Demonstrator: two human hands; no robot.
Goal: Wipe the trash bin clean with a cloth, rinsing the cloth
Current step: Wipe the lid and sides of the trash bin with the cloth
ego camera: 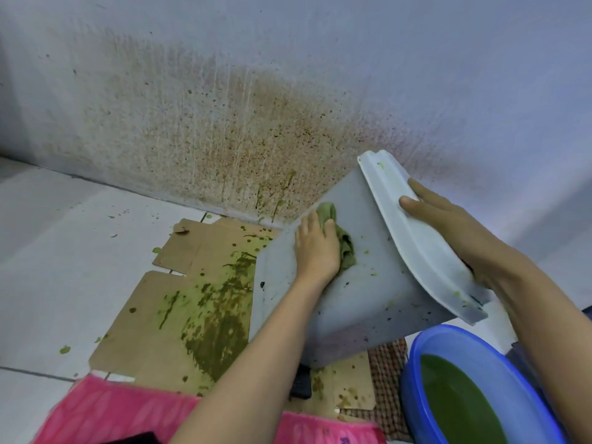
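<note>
A blue bowl (480,389) of green water sits closest. Above it, the tipped grey bin (368,283) has green spots. The left hand (315,248) presses a green cloth (342,241) flat; the right hand (448,225) probably grips its rim.

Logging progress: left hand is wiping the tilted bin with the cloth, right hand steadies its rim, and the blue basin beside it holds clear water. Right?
Not quite. The head view shows the blue basin holds murky green water, not clear. The rest stands: left hand presses the cloth on the bin; right hand steadies its rim.
</note>
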